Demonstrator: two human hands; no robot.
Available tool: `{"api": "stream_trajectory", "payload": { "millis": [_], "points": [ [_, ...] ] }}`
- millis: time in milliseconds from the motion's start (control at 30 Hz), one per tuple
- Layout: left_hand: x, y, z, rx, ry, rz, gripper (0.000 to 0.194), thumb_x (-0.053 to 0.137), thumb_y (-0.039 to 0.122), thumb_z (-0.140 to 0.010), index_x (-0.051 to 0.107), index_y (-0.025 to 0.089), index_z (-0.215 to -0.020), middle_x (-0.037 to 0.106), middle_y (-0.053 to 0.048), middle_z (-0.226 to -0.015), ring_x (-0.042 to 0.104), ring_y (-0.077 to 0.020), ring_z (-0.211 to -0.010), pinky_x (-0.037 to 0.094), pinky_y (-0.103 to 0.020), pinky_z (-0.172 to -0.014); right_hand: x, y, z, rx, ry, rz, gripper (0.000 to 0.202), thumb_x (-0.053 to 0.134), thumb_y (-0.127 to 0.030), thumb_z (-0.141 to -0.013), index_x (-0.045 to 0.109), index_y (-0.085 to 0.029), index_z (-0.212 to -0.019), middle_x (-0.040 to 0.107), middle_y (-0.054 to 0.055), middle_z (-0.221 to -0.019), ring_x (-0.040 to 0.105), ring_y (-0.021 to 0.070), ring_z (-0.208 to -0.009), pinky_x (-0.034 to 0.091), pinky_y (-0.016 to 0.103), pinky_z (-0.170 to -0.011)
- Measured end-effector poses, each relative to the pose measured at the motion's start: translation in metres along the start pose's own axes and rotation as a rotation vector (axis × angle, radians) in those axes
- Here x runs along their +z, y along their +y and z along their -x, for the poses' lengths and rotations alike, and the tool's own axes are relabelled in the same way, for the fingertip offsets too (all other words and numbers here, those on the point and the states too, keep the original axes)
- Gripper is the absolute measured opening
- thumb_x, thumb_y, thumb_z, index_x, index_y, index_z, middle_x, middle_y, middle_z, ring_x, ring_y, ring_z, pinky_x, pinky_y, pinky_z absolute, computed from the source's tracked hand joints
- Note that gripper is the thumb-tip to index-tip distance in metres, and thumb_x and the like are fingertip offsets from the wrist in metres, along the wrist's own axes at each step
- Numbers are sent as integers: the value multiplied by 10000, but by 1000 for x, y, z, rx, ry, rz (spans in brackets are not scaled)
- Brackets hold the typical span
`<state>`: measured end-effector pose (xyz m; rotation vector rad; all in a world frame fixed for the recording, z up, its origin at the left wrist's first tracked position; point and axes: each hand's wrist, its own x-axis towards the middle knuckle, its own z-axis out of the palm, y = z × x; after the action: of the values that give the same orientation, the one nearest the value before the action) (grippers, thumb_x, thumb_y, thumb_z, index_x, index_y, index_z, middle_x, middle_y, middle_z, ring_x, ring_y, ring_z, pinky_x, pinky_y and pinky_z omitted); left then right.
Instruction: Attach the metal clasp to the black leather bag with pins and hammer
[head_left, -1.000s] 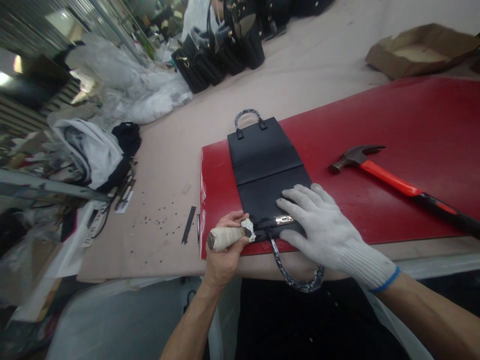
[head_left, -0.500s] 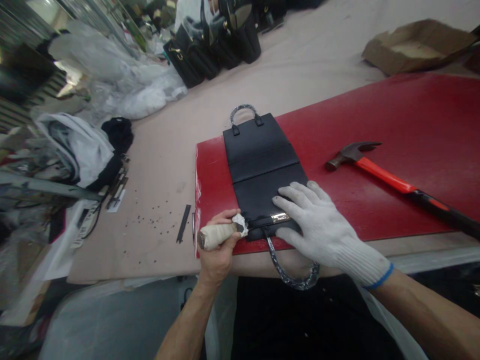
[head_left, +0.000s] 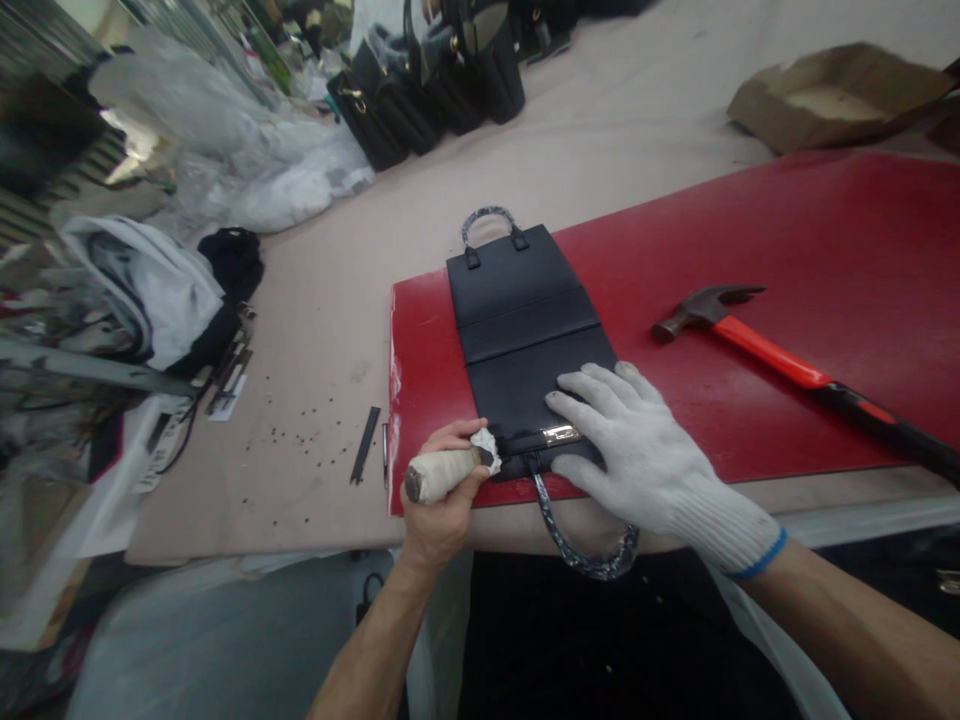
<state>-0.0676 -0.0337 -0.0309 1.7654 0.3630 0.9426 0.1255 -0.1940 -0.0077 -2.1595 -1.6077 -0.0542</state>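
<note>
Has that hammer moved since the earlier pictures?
No. Judged against the red mat, the hammer lies in the same spot, at the same angle; the whole view has merely shifted a little.

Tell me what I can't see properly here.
In the head view:
Part of the black bag: covered by the right hand.
Palm of the left hand: behind the tool.
Hammer: handle's end cut off by the picture's right edge.
Dark bits on the table: too small to tell.
</note>
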Motion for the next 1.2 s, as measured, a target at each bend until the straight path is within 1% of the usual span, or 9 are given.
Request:
{"api": "stream_trajectory", "payload": {
  "millis": [300,433,500,633,733,800,1000,1200],
  "points": [
    [1,-1,-2,37,-15,-25,201,761,181,-900,630,187,-1052,713,-107,-1183,717,-290,-1152,572,-500,-1021,1,0,1,5,-3,-7,525,682,-383,-892,665,-146,-1360,597,168,-1464,485,407,-1400,305,650,-1214],
    [2,1,-1,89,-57,-75,208,738,151,-906,623,188,-1075,702,-110,-1200,711,-281,-1162,571,-483,-1024,1,1,2,-1,-4,-3,528,684,-391,-899,661,-146,-1366,591,164,-1471,483,405,-1400,301,648,-1216],
    [5,3,3,101,-46,-116,206,723,138,-910,619,193,-1080,694,-111,-1220,700,-276,-1179,563,-480,-1036,1,1,2,-2,-1,1,522,680,-392,-903,663,-147,-1364,594,161,-1468,481,402,-1402,299,647,-1218],
    [12,6,16,37,32,-216,167,681,144,-937,609,201,-1076,683,-118,-1272,667,-273,-1226,530,-505,-1075,2,2,1,-7,2,9,526,671,-409,-906,660,-150,-1364,598,157,-1465,481,398,-1402,297,645,-1221],
    [14,6,20,47,45,-200,194,673,137,-938,601,207,-1105,687,-113,-1277,666,-263,-1230,537,-484,-1068,2,2,1,-9,-6,16,520,654,-407,-916,656,-149,-1368,597,158,-1463,477,402,-1403,302,649,-1218],
    [13,6,18,50,36,-172,199,678,140,-936,604,207,-1109,694,-111,-1262,675,-261,-1216,547,-471,-1053,3,2,1,-9,-9,20,513,647,-404,-920,657,-148,-1364,594,160,-1465,473,405,-1405,305,652,-1215],
    [9,4,8,2,20,-106,159,698,175,-933,616,197,-1068,708,-118,-1220,690,-269,-1181,564,-475,-1024,4,5,3,-23,-14,42,526,637,-429,-934,635,-154,-1382,581,151,-1477,464,397,-1412,288,647,-1229],
    [10,3,5,-47,53,-62,165,703,170,-931,609,200,-1063,715,-115,-1199,686,-256,-1169,550,-468,-1038,3,5,2,-25,-37,75,523,651,-419,-922,639,-145,-1368,569,171,-1476,457,409,-1410,310,650,-1212]
  ]
}}
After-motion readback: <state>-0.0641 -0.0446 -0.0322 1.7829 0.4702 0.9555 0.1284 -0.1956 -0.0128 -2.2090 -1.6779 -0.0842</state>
